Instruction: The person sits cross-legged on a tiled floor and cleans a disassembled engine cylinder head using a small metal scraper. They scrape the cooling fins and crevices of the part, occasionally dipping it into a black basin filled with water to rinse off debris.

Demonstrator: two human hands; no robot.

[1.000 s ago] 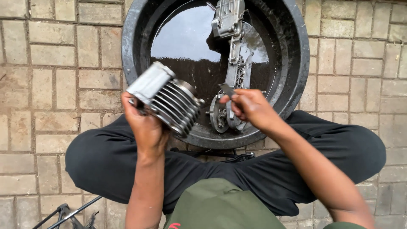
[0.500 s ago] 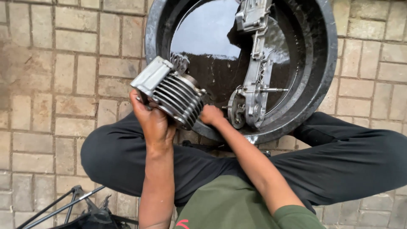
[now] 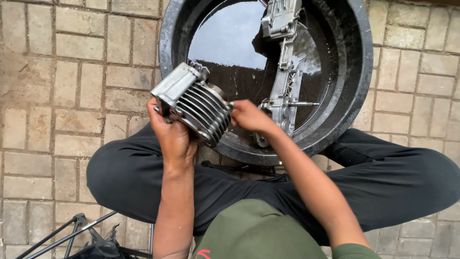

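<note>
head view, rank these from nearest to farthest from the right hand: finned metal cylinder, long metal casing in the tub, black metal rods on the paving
1. finned metal cylinder: touching the right hand, held up by the left hand.
2. long metal casing: just beyond the right hand, inside the black tub.
3. black metal rods: farthest, on the paving at lower left.

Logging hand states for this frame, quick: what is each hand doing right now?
Left hand: closed around the finned engine cylinder, holding it up.
Right hand: fingers curled at the cylinder's end; whether it grips anything cannot be told.
</note>
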